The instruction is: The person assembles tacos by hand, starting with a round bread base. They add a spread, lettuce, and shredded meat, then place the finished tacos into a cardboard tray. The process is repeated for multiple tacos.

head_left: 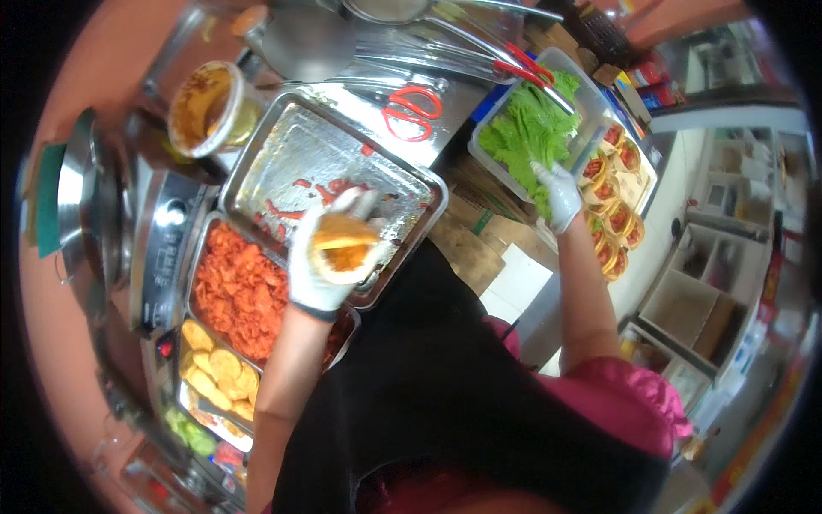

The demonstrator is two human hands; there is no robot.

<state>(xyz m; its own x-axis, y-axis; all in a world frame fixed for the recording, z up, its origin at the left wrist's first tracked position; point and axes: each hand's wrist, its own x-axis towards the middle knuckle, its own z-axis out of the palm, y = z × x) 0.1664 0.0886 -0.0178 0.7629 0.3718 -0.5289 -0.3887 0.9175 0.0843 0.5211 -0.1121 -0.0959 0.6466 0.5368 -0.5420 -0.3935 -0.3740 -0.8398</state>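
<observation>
My left hand [306, 267], in a white glove, cups a round filled bun [349, 236]. The bun is split, with a yellow layer and orange-red filling in its opening. It is above the near part of a shallow metal tray [291, 141], where red scraps of food lie. At the right my gloved right hand [562, 199] reaches into a clear plastic box [486, 163] of green lettuce [531, 120]. Its fingers close on a leaf at the near edge, and the leaf partly hides the fingertips.
Filled buns [618, 218] stand in rows right of the lettuce. A tray of red chopped meat [235, 291] and one of yellow slices [224, 367] lie on the left. Behind are a sauce tub [205, 111], red-handled scissors [411, 113] and red-handled tongs [527, 68].
</observation>
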